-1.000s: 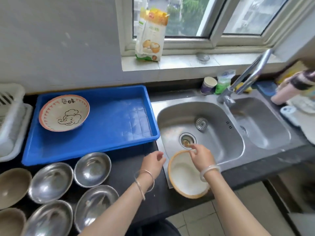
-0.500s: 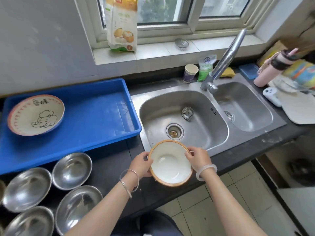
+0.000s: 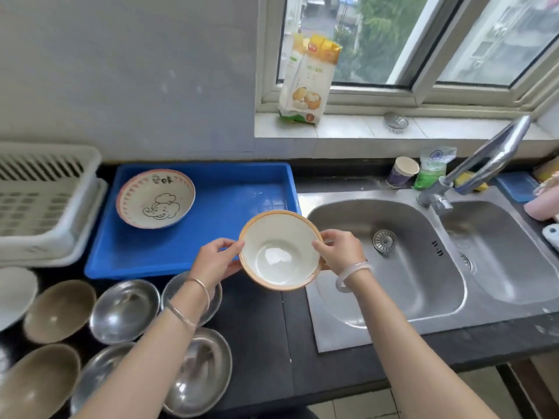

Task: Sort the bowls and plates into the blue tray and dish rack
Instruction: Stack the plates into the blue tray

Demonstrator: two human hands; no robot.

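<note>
A white bowl with an orange rim [image 3: 279, 251] is held in the air over the near right corner of the blue tray [image 3: 230, 207], between tray and sink. My left hand [image 3: 216, 260] grips its left rim and my right hand [image 3: 340, 251] grips its right rim. Inside the tray, at the far left, lies a bowl with an elephant drawing [image 3: 155, 198]. The white dish rack [image 3: 42, 201] stands left of the tray. Several steel bowls [image 3: 124, 311] and two brown bowls [image 3: 59, 311] sit on the dark counter at the near left.
A double steel sink [image 3: 393, 282] with a tap [image 3: 484, 161] lies to the right. A paper cup [image 3: 403, 172] and a green packet [image 3: 432, 167] stand behind it. A flour bag [image 3: 308, 80] leans on the windowsill. A white plate edge [image 3: 13, 293] shows far left.
Both hands took the orange-rimmed bowl from the sink's front edge, lifted it and carried it left toward the blue tray. My head turned left, bringing the dish rack into view.
</note>
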